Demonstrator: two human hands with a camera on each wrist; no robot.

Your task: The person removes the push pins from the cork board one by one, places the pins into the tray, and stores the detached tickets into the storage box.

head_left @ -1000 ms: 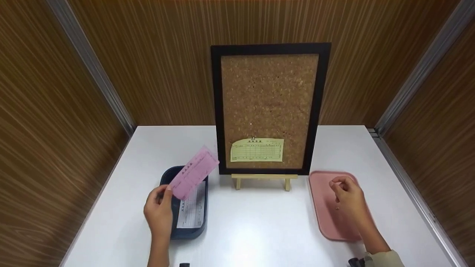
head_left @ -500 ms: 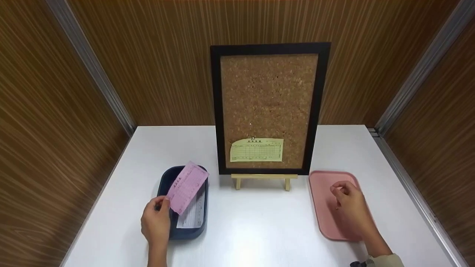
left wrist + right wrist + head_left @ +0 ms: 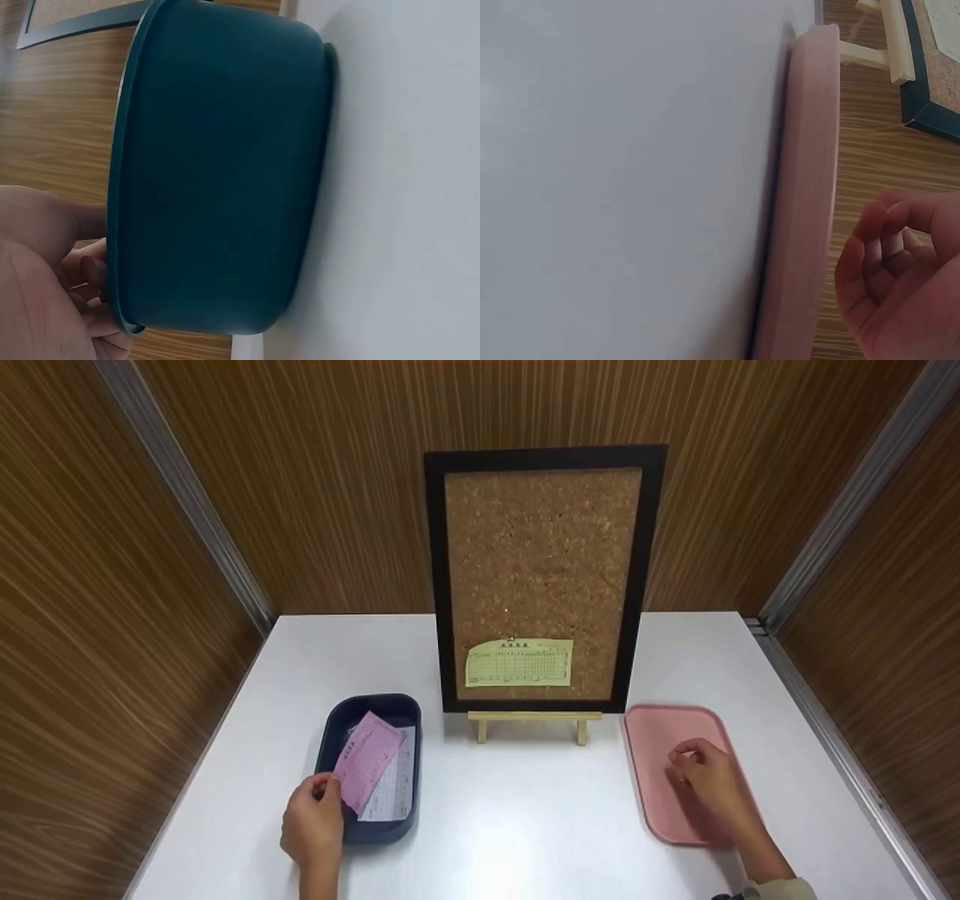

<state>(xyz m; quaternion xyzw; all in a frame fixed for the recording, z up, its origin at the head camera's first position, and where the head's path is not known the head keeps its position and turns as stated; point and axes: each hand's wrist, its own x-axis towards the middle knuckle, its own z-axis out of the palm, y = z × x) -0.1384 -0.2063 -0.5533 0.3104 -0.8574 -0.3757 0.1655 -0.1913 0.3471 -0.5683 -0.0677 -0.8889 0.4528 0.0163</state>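
Observation:
My left hand [image 3: 313, 817] pinches the lower left corner of a pink printed slip [image 3: 369, 761] between thumb and fingers. The slip lies tilted inside the dark blue bin [image 3: 411, 712], partly over a white printed form [image 3: 397, 791]. In the left wrist view, the fingertips are right at the rim of the bin [image 3: 217, 165], and its side hides the slip. My right hand [image 3: 709, 776] hovers over the pink tray [image 3: 664, 817], fingers loosely curled and thumb near the index finger. In the right wrist view, nothing shows between these fingers [image 3: 866, 259].
A black-framed cork board [image 3: 551, 562] stands at the back on a small wooden easel [image 3: 534, 716]. A yellow form [image 3: 517, 667] is pinned low on it, with its upper left corner curling. Wood-grain panels [image 3: 337, 487] enclose the white table [image 3: 510, 802].
My left hand has lowered the pink slip from above the bin down into it. The right hand has shifted slightly downward over the tray; a small gold speck below its fingers is now hidden.

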